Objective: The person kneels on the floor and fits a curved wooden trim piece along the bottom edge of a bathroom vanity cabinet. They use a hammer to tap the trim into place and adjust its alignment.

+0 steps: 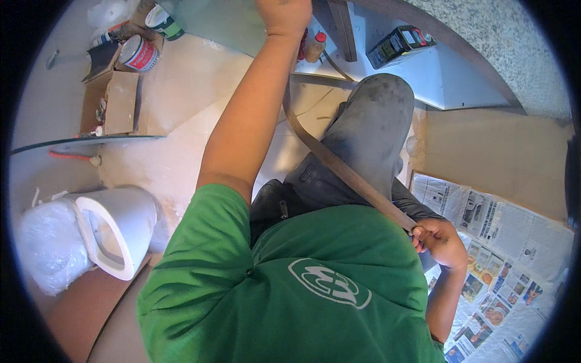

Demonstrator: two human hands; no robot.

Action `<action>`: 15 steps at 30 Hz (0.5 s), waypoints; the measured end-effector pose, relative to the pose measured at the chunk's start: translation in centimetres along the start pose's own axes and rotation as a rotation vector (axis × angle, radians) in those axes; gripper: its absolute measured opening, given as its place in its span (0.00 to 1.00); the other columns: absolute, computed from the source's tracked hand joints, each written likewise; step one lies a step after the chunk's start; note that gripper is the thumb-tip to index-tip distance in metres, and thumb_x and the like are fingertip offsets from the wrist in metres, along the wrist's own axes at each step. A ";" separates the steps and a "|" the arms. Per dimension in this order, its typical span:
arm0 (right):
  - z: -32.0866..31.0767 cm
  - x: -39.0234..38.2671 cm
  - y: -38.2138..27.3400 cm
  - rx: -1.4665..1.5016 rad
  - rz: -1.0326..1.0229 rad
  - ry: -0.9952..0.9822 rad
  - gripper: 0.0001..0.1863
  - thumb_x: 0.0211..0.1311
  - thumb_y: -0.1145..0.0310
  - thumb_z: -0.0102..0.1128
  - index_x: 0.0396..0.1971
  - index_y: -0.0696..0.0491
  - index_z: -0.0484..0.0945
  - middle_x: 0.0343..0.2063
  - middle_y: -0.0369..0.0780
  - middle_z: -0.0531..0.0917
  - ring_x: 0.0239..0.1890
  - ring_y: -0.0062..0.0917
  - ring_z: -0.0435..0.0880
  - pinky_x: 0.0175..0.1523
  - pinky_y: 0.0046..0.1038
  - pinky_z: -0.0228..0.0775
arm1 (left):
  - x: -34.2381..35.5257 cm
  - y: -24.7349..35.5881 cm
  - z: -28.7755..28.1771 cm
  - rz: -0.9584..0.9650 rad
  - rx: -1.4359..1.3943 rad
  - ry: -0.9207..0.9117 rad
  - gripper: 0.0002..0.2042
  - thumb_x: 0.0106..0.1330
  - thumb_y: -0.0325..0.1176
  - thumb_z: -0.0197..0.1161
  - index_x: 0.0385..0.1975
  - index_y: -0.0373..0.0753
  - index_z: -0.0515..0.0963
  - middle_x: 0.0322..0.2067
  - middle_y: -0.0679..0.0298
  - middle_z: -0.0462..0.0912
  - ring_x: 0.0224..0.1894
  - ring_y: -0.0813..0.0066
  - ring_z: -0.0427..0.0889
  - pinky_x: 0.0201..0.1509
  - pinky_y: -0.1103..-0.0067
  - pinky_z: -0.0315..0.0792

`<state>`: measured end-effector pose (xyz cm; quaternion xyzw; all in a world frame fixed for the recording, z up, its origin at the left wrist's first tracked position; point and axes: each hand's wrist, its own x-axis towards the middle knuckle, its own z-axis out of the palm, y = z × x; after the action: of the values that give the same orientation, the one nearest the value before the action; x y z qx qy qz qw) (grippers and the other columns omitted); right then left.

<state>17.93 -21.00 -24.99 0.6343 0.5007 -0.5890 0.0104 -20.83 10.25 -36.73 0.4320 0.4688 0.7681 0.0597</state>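
A long, thin, flexible brown wood-look edging strip (pixel 339 166) runs slantwise over my bent leg in dark trousers. Its lower right end is pinched between the thumb and fingers of my right hand (pixel 440 242), close by my hip. From there it curves upward and passes behind my left forearm, where its far end is hidden. My left arm reaches straight ahead, and my left hand (pixel 284 17) is cut off by the top edge. Its fingers are out of the picture, so I cannot see whether they hold the strip.
Ahead is a pale furniture panel with a curved brown edge (pixel 478 48). On it are a black carton (pixel 396 45) and a red-capped bottle (pixel 315 48). At left are a cardboard box (pixel 118 103), a red-and-white can (pixel 139 53) and a white tub-like vessel (pixel 130 212). Newspaper (pixel 514 224) covers the right.
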 end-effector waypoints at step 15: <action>-0.4 0.7 3.7 0.046 -0.116 -0.040 0.08 0.73 0.71 0.58 0.33 0.58 0.81 0.21 0.34 0.81 0.24 0.17 0.80 0.31 0.21 0.73 | 0.0 -0.4 0.1 -0.033 -0.041 -0.013 0.09 0.66 0.25 0.61 0.41 0.28 0.84 0.33 0.65 0.86 0.35 0.79 0.81 0.42 0.80 0.76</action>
<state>20.47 -22.19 -27.55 0.5924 0.5228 -0.6123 -0.0284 -20.89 10.52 -36.99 0.4277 0.4599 0.7737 0.0841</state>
